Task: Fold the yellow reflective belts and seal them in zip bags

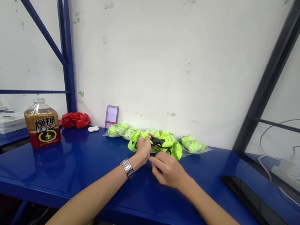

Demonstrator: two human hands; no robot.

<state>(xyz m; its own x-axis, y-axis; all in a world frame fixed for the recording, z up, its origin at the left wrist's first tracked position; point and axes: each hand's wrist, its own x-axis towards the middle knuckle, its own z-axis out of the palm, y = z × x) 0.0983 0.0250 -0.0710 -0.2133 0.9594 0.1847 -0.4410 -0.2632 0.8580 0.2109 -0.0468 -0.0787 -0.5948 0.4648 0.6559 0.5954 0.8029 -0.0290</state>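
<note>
My left hand (143,148), with a metal-band watch (127,169) on its wrist, is closed on a bundled neon-yellow reflective vest (176,149). Black straps or a buckle (157,142) show in the middle of the bundle, just beyond the fingers. My right hand (167,170) is slightly blurred and sits right beside the left one, its fingers curled together in a pinch. Whatever lies between those fingertips, if anything, I cannot make out. Behind the bundle, several similar yellow vests lie packed in clear bags, among them one bagged vest (193,144) at right and another (117,130) at left.
On the blue table (92,178) stand a large drink bottle (43,124), a red plastic bag (75,119) and a small white case (93,129). A phone (111,117) leans against the wall. At right lie a black charging phone (258,206) and a white power strip (293,174).
</note>
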